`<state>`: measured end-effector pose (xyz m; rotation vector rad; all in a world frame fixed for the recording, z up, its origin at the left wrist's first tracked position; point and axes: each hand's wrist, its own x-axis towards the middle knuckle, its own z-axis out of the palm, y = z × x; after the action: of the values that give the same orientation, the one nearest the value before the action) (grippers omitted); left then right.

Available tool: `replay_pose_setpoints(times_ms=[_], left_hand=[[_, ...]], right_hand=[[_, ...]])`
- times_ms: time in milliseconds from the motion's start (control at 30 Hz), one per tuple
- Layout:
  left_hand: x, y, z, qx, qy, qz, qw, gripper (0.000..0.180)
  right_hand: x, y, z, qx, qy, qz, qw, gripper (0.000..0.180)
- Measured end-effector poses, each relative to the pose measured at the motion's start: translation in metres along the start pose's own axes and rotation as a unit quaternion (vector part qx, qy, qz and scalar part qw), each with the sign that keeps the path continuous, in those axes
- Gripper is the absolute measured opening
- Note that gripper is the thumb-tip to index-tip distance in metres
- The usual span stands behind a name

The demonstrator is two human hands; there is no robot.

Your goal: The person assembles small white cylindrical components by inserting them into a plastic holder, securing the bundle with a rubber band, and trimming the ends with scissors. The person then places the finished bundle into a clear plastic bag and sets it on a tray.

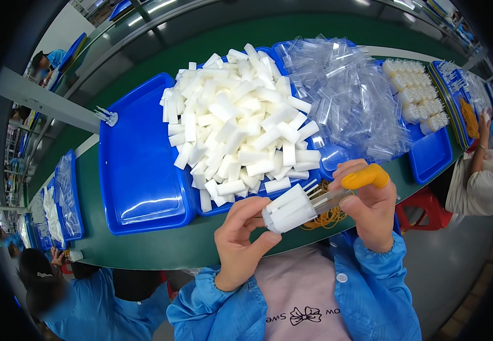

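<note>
At 6 o'clock, near the table edge, left hand (239, 238) and right hand (370, 207) are together on one bundle of white foam sticks (288, 209). Left fingers pinch its lower end; right hand, with a yellow finger cot (366, 177) on the index, closes on the clear sleeve (329, 198) over its other end. Yellow rubber bands (327, 219) lie just under the bundle on the green table (144, 250). At 12 o'clock, a pile of loose foam sticks (238, 122) fills a blue tray (138, 170); clear sleeves heap (346, 96) at 1 o'clock.
</note>
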<state>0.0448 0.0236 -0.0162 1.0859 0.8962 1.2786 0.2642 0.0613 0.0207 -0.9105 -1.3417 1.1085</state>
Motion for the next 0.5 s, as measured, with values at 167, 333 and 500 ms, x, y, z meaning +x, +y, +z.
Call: replay_pose_setpoints(times_ms=[167, 333, 500], left_hand=[[-0.002, 0.004, -0.001, -0.048, 0.017, -0.034, 0.998, 0.048], [-0.006, 0.003, -0.010, -0.045, -0.011, -0.049, 0.998, 0.045], [-0.009, 0.002, -0.005, -0.059, -0.019, -0.050, 0.997, 0.042]], right_hand=[[-0.004, -0.005, -0.006, -0.070, -0.038, 0.002, 0.997, 0.024], [-0.008, -0.004, -0.013, -0.141, -0.059, -0.024, 0.988, 0.022], [-0.014, 0.000, -0.011, -0.128, -0.056, -0.012, 0.990, 0.024]])
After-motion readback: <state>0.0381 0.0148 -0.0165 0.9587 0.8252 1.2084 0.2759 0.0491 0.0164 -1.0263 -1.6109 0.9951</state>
